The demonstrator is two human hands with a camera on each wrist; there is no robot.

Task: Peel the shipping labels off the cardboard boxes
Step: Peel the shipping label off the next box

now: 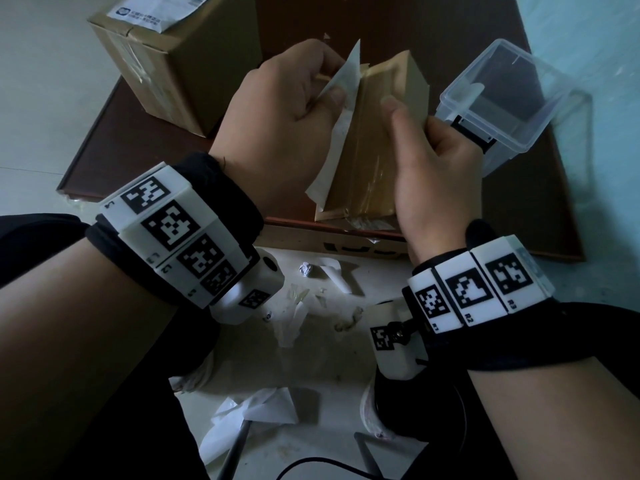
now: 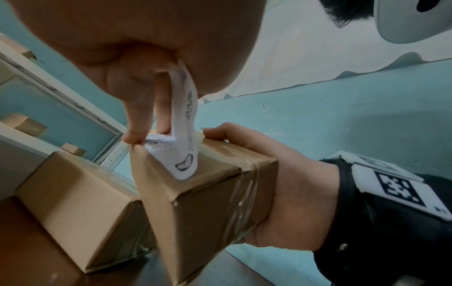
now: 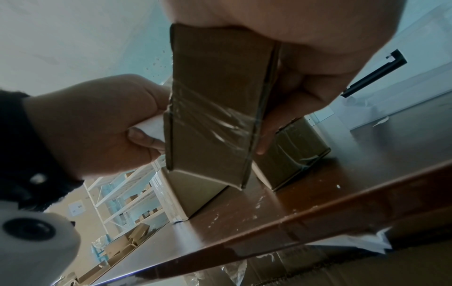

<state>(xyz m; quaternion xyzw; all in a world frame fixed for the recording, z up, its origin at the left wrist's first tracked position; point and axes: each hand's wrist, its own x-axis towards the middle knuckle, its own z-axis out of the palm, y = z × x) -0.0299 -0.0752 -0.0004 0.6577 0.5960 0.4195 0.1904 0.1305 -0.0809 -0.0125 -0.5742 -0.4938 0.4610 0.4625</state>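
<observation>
A small taped cardboard box (image 1: 367, 147) is held above the brown table (image 1: 145, 133), gripped by my right hand (image 1: 429, 174) along its right side. My left hand (image 1: 287, 109) pinches a white shipping label (image 1: 341, 109) that is half lifted off the box's left face. In the left wrist view the printed label (image 2: 186, 135) curls up from the box (image 2: 208, 193) between my left fingers (image 2: 139, 116), its lower end still stuck. The right wrist view shows the box (image 3: 215, 116) from below, with my right fingers (image 3: 288, 108) wrapped round it.
A larger cardboard box (image 1: 173, 57) with its own white label (image 1: 156, 8) stands at the table's back left. A clear plastic container (image 1: 509, 95) sits at the right. Torn paper scraps (image 1: 252, 414) lie on the floor (image 1: 329, 341) below the table's near edge.
</observation>
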